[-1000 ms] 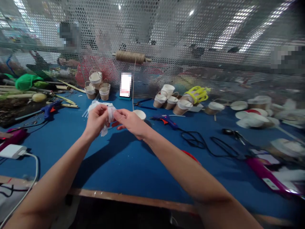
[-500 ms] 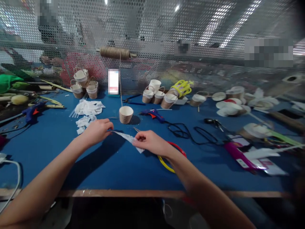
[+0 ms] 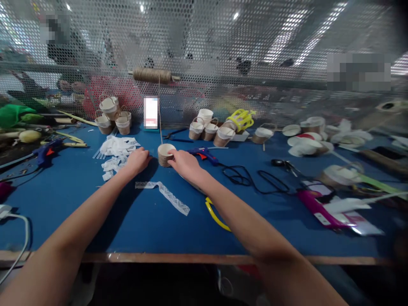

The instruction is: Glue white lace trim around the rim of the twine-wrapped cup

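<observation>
A small paper cup [image 3: 164, 160], its side wrapped in brown twine, stands upright on the blue table. My right hand [image 3: 185, 163] grips its rim on the right side, thumb and fingers closed. Just left of the cup, my left hand [image 3: 139, 160] rests low over the table with curled fingers; anything inside them is hidden. A strip of white lace [image 3: 172, 197] lies loose and bent in front of the cup. Twine runs from the spool [image 3: 152, 75] down to behind the cup. Scissors with a yellow handle [image 3: 216, 216] lie partly under my right forearm.
White lace pieces [image 3: 117, 146] are heaped at the left. A blue glue gun [image 3: 204, 155] with a black cord lies right of the cup; another glue gun [image 3: 46, 152] is far left. Several finished small buckets [image 3: 208, 131] stand along the mesh wall. A lit phone [image 3: 151, 113] leans there.
Both hands have let go of the lace strip, which now lies on the table. My right hand has moved forward and taken the cup's rim; my left has moved slightly forward.
</observation>
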Tool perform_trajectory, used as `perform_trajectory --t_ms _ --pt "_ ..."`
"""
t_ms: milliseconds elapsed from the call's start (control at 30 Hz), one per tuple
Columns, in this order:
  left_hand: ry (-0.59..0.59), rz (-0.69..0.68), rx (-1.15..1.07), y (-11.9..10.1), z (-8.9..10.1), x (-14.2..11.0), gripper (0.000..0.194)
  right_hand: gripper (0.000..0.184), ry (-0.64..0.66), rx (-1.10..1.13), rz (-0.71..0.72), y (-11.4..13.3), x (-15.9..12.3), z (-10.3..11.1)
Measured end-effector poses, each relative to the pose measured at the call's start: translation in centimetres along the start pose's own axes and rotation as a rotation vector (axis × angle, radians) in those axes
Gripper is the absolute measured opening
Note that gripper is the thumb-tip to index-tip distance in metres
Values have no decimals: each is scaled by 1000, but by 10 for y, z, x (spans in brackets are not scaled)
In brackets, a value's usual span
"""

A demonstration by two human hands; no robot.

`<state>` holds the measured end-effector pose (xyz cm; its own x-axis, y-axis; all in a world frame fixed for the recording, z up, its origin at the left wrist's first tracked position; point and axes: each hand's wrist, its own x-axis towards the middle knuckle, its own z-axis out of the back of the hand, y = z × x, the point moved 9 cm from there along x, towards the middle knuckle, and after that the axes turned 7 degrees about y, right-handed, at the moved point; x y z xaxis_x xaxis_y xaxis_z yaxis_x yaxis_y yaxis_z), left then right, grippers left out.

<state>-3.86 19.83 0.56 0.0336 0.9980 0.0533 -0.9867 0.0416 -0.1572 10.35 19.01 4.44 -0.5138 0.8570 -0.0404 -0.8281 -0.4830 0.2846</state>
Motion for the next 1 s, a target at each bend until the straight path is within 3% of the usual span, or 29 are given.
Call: perform_trajectory --t_ms 67,167,300,400,500,633,833,1000 --pt "-40 79 -17 16 6 0 24 19 1 -41 0 2 5 -1" --pt "-116 160 -54 38 22 -7 23 19 -16 -66 14 4 3 1" --pt "-158 51 -160 30 35 -16 33 17 20 -56 34 8 0 -2" --pt "-68 -118 -258 3 28 -22 39 18 45 -37 38 12 -1 -5" --pt "87 -240 -289 -16 13 -31 42 31 33 -21 21 14 -11 -2" --pt "240 -242 -249 -8 0 -42 28 27 47 13 -20 7 -41 2" --pt "358 -218 -271 3 -12 -56 14 14 288 91 -11 -13 -88 -33" --pt "402 -225 -333 4 -9 -58 14 8 319 149 18 -14 -98 -49"
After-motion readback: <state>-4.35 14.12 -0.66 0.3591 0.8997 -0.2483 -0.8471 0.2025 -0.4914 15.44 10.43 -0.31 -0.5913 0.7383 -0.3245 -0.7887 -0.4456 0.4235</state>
